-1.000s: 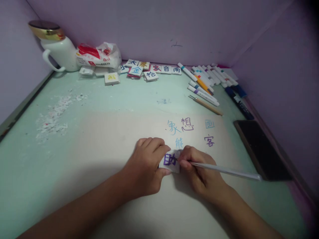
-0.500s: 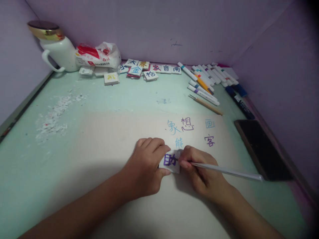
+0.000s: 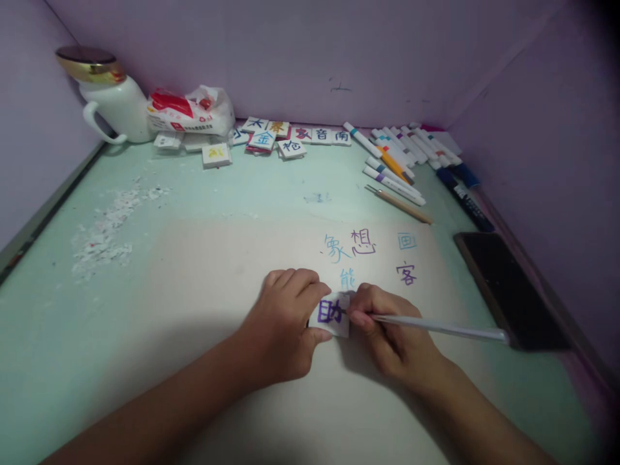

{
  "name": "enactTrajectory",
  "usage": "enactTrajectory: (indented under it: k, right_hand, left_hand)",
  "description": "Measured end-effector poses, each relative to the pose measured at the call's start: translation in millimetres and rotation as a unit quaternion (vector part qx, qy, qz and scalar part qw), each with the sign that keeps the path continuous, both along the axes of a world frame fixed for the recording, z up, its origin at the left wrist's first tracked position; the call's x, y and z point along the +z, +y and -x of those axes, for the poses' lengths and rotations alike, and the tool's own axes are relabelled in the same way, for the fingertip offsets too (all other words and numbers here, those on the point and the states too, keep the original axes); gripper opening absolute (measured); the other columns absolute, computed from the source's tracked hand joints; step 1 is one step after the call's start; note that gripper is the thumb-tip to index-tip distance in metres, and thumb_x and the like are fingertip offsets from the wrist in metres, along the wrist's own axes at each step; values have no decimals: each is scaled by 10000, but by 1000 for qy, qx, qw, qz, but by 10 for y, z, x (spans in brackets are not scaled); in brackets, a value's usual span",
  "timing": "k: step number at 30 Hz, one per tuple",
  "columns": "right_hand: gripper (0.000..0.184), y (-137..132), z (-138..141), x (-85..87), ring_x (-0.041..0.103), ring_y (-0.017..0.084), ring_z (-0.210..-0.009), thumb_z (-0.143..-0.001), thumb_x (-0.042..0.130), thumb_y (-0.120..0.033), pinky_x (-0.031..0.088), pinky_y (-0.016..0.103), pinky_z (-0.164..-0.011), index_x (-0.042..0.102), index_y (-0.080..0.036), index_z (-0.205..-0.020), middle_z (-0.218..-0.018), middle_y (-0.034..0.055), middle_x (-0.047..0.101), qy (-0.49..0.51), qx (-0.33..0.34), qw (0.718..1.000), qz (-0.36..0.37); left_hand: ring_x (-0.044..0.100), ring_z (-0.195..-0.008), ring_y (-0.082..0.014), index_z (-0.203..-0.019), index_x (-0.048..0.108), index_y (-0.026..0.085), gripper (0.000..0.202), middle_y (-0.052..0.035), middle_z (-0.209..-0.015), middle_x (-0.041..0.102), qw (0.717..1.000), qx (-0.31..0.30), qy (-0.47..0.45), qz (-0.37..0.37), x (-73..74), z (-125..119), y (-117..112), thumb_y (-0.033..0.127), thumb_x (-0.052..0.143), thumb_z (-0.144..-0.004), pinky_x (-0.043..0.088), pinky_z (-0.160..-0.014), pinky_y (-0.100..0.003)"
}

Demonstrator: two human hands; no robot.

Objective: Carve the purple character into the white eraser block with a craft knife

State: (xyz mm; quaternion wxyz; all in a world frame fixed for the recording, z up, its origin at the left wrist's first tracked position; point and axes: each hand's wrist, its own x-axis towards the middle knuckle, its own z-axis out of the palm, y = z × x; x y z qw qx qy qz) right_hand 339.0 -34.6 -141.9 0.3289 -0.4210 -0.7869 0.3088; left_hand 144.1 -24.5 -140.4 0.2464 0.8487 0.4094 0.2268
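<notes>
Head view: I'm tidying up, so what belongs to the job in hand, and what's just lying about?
In use:
white tile, held by left hand
slim tool, held by right hand

Apparently lying about:
lidded mug
plastic pack
markers
dark slab

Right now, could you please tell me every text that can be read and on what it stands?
"助": held tile
"想": desktop
"象": desktop
"能": desktop
"画": desktop
"客": desktop
"金": blue-lettered tile
"家": red-lettered tile
"音": tile beside it
"南": end tile
"枪": tile in front
Too blurred or small: packet, markers, other rear tiles.
</notes>
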Motion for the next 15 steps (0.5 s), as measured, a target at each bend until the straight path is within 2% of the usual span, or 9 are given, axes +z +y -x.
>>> enactTrajectory:
  k: [4,6,9,12,15]
  right_hand:
    - [162,-10,36,10,428,112,-523,-901,426,-175,341,250,-480,430,-215,-744,-618,-27,465,39,-13,999,29]
    - [159,-35,58,6,426,107,-516,-910,428,-176,340,244,-473,442,-213,-756,-609,-34,454,62,-46,996,36]
    - [152,-92,79,-15,393,94,-486,-925,421,-171,319,237,-457,457,-214,-784,-592,-51,421,97,-100,990,34]
    - [149,-133,83,-36,378,86,-471,-934,418,-170,315,234,-458,459,-217,-798,-585,-59,411,114,-110,986,43]
    - [142,-135,81,-47,397,91,-498,-939,414,-178,332,239,-483,461,-219,-812,-607,-52,433,113,-102,987,49]
  left_hand:
    - [537,-983,-281,-1004,533,173,318,-115,-1035,581,1000,8,-2,-14,-31,-13,-10,187,643,-706,395,-859,-457]
    - [534,-974,-286,-1003,528,162,337,-122,-1026,579,999,19,-2,-29,-42,-31,-24,210,658,-696,394,-846,-458]
    - [530,-929,-298,-1008,535,140,412,-124,-978,583,998,40,29,-36,-25,-63,-47,353,699,-695,385,-813,-469]
    - [518,-859,-296,-1049,543,125,555,-114,-919,585,996,43,69,-34,21,-81,-63,522,684,-688,372,-765,-468]
    - [494,-817,-272,-1114,537,128,583,-99,-901,579,995,29,89,-28,52,-81,-64,521,664,-703,356,-737,-445]
